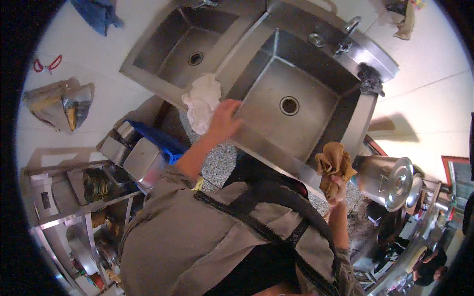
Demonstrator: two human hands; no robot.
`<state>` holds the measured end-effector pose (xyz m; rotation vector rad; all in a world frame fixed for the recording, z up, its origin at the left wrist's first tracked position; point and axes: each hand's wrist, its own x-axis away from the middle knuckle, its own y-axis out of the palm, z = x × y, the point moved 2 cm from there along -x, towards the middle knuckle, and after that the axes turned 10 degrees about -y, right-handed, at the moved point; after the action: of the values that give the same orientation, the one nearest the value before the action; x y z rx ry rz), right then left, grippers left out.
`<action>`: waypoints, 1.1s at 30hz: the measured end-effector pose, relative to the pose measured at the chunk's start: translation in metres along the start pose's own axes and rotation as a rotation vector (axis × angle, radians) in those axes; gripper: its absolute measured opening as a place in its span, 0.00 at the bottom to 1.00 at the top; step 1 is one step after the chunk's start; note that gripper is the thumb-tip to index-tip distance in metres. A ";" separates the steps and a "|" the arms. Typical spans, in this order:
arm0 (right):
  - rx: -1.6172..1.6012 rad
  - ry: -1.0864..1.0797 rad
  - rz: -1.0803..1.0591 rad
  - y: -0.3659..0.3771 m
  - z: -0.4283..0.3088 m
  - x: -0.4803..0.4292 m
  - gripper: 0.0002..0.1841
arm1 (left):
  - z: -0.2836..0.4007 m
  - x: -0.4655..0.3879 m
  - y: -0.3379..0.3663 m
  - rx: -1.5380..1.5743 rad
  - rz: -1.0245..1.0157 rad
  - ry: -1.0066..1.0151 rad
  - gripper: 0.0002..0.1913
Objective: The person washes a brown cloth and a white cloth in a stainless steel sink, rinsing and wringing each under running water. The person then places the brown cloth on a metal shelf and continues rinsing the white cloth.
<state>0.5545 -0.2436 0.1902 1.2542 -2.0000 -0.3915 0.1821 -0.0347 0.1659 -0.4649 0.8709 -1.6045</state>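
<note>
In front of me is a stainless steel sink with two basins. A drain sits in the floor of the larger basin, and the smaller basin lies to its left. My left hand is over the front left rim of the larger basin, fingers apart, with nothing seen in it. Right beside it a white cloth drapes over the sink's front edge; whether the hand touches it I cannot tell. A crumpled brown cloth is gripped in my right hand, at the sink's front right corner.
A faucet rises behind the larger basin. Dark scouring material rests on the right rim. Metal containers and a blue crate stand left, above a shelf rack. A large lidded pot is at right.
</note>
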 end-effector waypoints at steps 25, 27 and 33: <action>0.220 -0.109 0.107 -0.002 -0.006 0.003 0.34 | 0.090 -0.018 0.105 0.876 -0.802 -0.381 0.23; 0.346 -0.198 -0.020 0.019 -0.004 -0.017 0.33 | 0.127 -0.009 0.127 1.080 -1.019 -0.506 0.30; 1.121 -0.499 -0.146 0.073 0.002 -0.056 0.22 | 0.184 -0.021 0.165 1.368 -1.061 -0.474 0.32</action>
<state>0.5203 -0.1602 0.2092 2.1164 -2.6694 0.5061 0.4269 -0.0708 0.1637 -0.2434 -1.0677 -2.4106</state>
